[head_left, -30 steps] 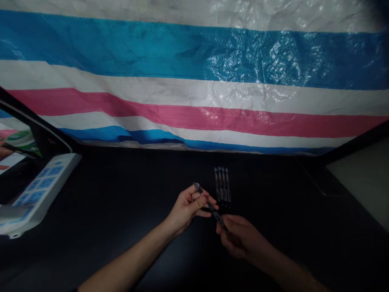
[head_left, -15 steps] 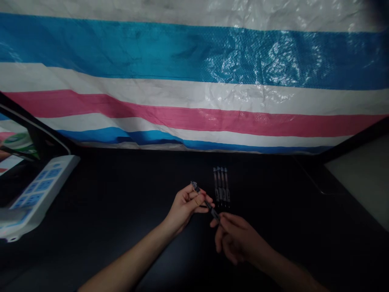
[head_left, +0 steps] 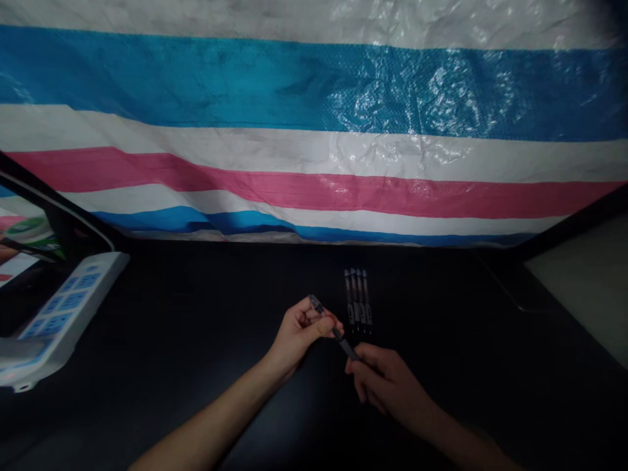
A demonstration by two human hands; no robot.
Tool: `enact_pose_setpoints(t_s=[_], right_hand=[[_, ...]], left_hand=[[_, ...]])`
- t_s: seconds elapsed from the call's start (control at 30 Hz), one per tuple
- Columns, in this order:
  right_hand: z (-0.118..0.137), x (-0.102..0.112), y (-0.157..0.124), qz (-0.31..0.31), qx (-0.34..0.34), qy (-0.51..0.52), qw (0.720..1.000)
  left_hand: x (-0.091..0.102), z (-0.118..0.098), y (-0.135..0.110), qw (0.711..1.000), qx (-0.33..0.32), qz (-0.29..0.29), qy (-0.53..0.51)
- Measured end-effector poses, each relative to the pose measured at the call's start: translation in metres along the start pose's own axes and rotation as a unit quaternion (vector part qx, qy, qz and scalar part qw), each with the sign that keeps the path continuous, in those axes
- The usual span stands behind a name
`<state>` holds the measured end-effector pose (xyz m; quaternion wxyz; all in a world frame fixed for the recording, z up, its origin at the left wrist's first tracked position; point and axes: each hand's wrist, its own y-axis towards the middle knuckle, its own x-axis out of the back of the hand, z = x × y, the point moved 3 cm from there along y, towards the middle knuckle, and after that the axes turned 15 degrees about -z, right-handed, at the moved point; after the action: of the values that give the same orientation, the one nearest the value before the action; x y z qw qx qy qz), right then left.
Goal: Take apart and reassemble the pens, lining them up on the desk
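Observation:
A dark pen [head_left: 347,348] slants between my two hands above the black table. My left hand [head_left: 305,330] pinches its upper barrel with thumb and fingers, and the clear end pokes out at the upper left. My right hand [head_left: 385,376] is closed around the lower end, where the dark grip shows; the tip is hidden by the fingers. Just behind my hands, several similar pens [head_left: 358,301] lie side by side in a neat row, their tips toward me.
At the left lies a white power strip [head_left: 73,311] with blue socket faces. A striped plastic sheet [head_left: 314,150] hangs across the back of the black table [head_left: 196,294]. A green-and-white container [head_left: 32,232] shows at the far left edge.
My right hand's fingers have curled in more tightly at the pen's lower end. The pen has turned slightly in my hands. My left hand stays nearly in place.

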<state>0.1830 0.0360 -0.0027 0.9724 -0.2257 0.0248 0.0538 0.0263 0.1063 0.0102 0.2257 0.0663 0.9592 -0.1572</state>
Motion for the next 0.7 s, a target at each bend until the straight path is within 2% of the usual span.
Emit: enact_pose_setpoints(t_s=[0.07,0.13,0.17,0.2,0.27,0.33,0.37,0.4,0.47,0.5,0.57,0.63,0.7], right_hand=[[-0.004,-0.004,-0.001,0.089,-0.062,0.042,0.993],[-0.006,-0.007,-0.004,0.168,-0.120,0.085,0.975],[-0.006,-0.007,-0.004,0.167,-0.120,0.084,0.975],[-0.005,-0.006,-0.004,0.138,-0.096,0.062,0.984],[0.003,-0.001,-0.004,0.025,0.015,-0.030,0.999],[0.011,0.003,-0.005,-0.075,0.119,-0.119,0.983],[0.012,0.003,-0.005,-0.081,0.127,-0.132,0.980],[0.010,0.003,-0.004,-0.056,0.099,-0.118,0.986],[0.002,0.000,-0.002,0.053,-0.020,-0.033,0.998],[-0.002,-0.002,-0.002,0.103,-0.075,0.014,0.992],[-0.003,-0.003,-0.002,0.145,-0.121,0.067,0.980],[0.001,-0.001,-0.001,0.102,-0.076,0.041,0.991],[0.009,0.002,-0.002,0.010,0.030,-0.048,0.998]], left_hand=[[-0.002,0.000,-0.001,1.000,0.016,0.016,-0.009],[-0.004,0.000,-0.002,0.999,0.031,0.022,-0.016],[-0.004,0.000,-0.002,0.999,0.031,0.018,-0.014],[-0.004,0.000,-0.002,1.000,0.023,0.010,-0.007],[-0.003,-0.001,-0.001,1.000,-0.004,-0.009,0.018],[-0.003,-0.002,0.000,0.999,-0.025,-0.016,0.035],[-0.003,-0.002,0.000,0.999,-0.026,-0.010,0.034],[-0.004,-0.002,-0.001,0.999,-0.019,-0.001,0.027],[-0.005,-0.001,-0.002,1.000,0.011,0.023,0.000],[-0.006,0.000,-0.003,0.999,0.028,0.035,-0.016],[-0.007,0.001,-0.004,0.997,0.048,0.044,-0.035],[-0.006,0.001,-0.002,0.999,0.031,0.029,-0.026],[-0.003,0.000,-0.001,1.000,-0.002,0.001,0.000]])
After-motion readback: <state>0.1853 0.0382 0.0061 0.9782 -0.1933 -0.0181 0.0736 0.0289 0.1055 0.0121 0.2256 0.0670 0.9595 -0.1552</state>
